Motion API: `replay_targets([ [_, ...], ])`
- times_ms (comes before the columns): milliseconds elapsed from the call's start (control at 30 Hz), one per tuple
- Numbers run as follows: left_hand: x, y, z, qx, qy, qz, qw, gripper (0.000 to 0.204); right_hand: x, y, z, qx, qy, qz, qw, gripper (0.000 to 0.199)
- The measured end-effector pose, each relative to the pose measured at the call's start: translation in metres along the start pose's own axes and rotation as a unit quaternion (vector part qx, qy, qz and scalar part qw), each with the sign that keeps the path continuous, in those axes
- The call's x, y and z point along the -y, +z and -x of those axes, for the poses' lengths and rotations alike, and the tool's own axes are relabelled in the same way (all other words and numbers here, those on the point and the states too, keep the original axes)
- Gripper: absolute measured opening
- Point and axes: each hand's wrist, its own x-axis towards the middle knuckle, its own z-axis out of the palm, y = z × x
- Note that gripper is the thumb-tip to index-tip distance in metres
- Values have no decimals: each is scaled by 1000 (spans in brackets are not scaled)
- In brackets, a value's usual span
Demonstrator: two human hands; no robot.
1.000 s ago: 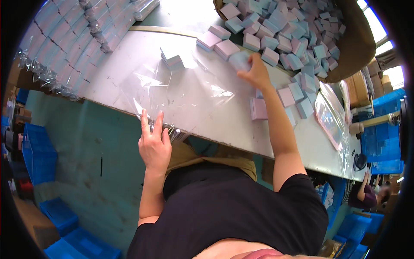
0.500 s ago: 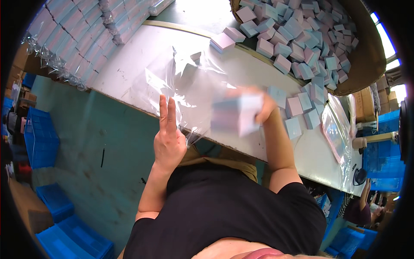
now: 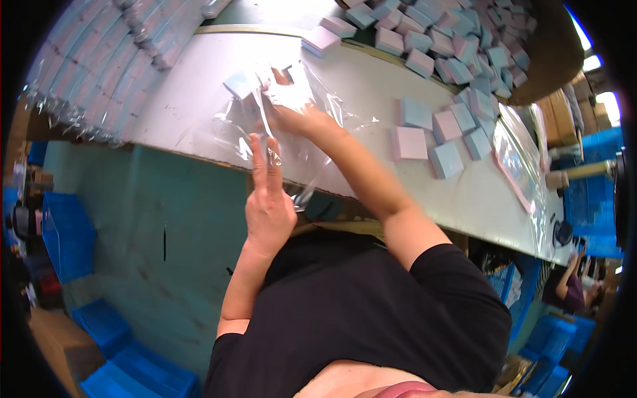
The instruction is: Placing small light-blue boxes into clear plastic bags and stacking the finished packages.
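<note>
Low in front of me, my left hand (image 3: 271, 215) has its index and middle fingers stretched up along a clear plastic bag (image 3: 322, 149). Its thumb and other fingers are closed at the bag's near edge. My right hand (image 3: 295, 114) reaches into the bag from the right, blurred and partly covered by glare on the film, so its grip is unclear. Just beyond its fingers, a light blue box (image 3: 239, 85) shows at the far left end of the bag. Any other boxes under the shiny film cannot be made out.
Loose pink and blue boxes (image 3: 448, 159) lie on the white table (image 3: 179, 99) to the right. More fill a large carton (image 3: 554, 63) at the back right. Wrapped packs (image 3: 86, 73) are stacked at far left. Flat plastic bags (image 3: 514, 156) lie on the right.
My right hand has swung left with the small boxes and gone into the plastic bag. My left hand stays at the bag's near edge. The view has shifted slightly.
</note>
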Motion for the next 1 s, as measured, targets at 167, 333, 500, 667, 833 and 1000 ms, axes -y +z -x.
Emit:
replay_targets([
  [167,37,-5,10,-58,-39,-82,994,80,3,-156,124,115,18,-254,960,59],
  [333,33,2,6,-97,-59,-99,989,56,-108,-207,174,-1,182,202,962,56],
  [500,23,-11,8,-102,-99,-163,976,59,-164,-231,161,195,263,-61,943,74],
  [667,15,-9,14,-85,-105,-152,979,71,-108,-255,158,120,107,-125,979,87],
  [833,18,-7,11,-119,-40,-112,986,83,-61,-237,185,284,181,-159,928,93],
  [1000,14,-9,8,-109,-54,-94,988,84,-29,-228,193,212,224,13,951,92],
])
